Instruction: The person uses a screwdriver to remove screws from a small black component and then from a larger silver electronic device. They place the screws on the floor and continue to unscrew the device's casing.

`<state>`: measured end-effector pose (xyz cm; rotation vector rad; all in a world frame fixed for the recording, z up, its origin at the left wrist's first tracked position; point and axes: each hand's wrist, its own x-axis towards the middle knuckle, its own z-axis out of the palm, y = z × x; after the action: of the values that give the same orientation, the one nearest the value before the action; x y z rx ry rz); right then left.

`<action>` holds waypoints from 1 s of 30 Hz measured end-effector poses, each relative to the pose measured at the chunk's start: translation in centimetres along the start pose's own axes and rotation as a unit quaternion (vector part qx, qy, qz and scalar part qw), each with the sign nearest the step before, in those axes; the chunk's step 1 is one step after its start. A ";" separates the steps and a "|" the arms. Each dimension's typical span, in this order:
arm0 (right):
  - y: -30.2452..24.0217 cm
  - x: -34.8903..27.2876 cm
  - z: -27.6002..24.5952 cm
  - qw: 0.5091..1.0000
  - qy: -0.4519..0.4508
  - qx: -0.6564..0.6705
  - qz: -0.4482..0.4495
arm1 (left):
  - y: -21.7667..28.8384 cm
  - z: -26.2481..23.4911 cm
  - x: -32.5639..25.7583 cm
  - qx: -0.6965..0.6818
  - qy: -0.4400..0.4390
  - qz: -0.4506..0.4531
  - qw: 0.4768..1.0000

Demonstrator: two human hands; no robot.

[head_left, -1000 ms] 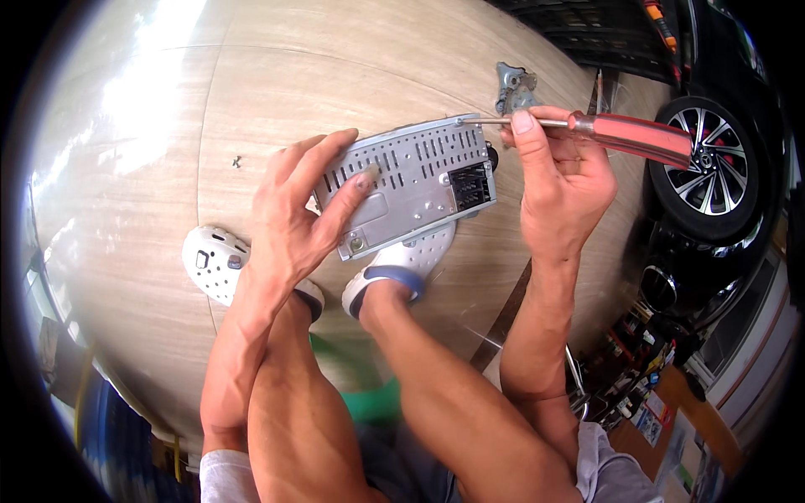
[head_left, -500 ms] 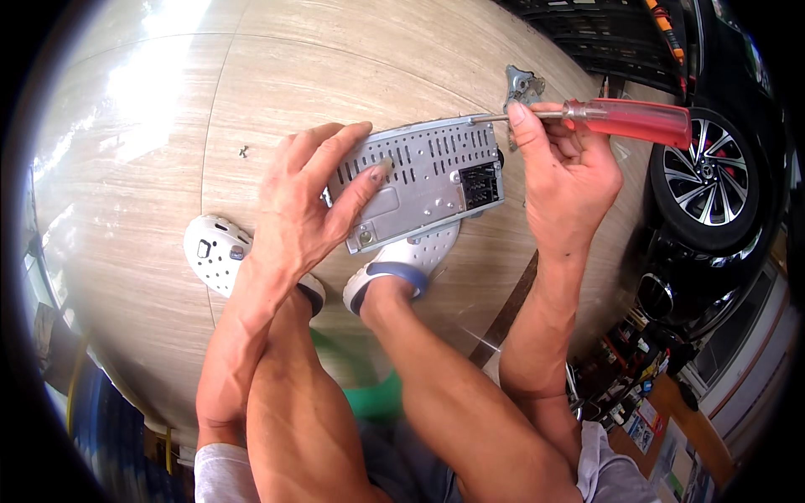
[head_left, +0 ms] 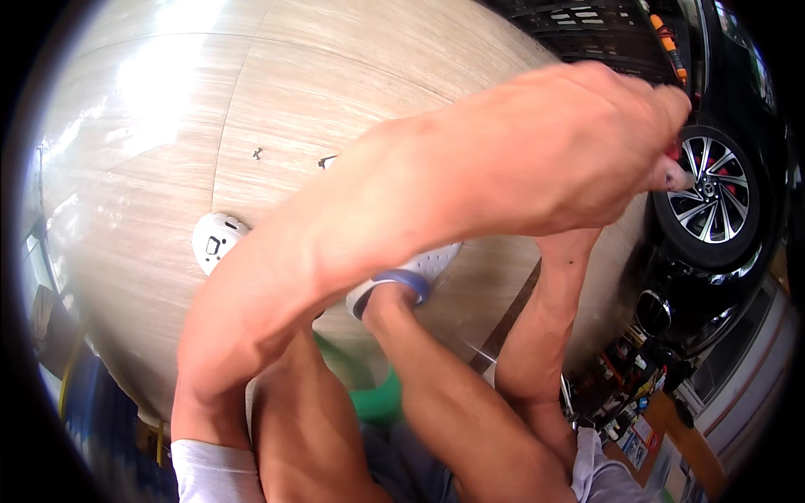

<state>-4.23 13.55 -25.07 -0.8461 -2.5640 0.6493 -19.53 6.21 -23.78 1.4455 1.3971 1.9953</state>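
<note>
Your left hand is stretched across to the upper right of the frame, blurred, its back toward the camera. Its fingers and thumb bend around a bit of the red screwdriver handle, which peeks out between them; you can't tell here whether they grip it firmly. Your right forearm rises from the lower right, but the right hand is hidden behind the left, so its hold can't be told. The silver metal box, in plain sight half a second ago, is now covered by your left forearm near the middle; a small dark-and-pale piece, perhaps its corner, shows just above that arm. Small screws lie on the floor, left of centre. A white clog shows at mid-left, and a car wheel stands at the right.
</note>
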 end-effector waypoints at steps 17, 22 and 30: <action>-0.6 1.5 -0.1 0.998 -0.039 0.051 0.019 | 1.1 -3.3 1.1 0.010 -0.097 0.008 0.995; 0.7 0.9 0.6 0.998 -0.050 0.035 -0.028 | -0.9 -0.2 0.9 0.138 -0.073 0.028 0.987; 1.5 0.4 0.5 0.985 -0.087 0.143 0.044 | 0.3 -2.7 0.3 0.067 -0.191 -0.099 0.974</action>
<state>-4.08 14.73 -26.25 -0.8390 -2.5062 1.1325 -21.87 4.84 -23.40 1.5733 1.4553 1.4321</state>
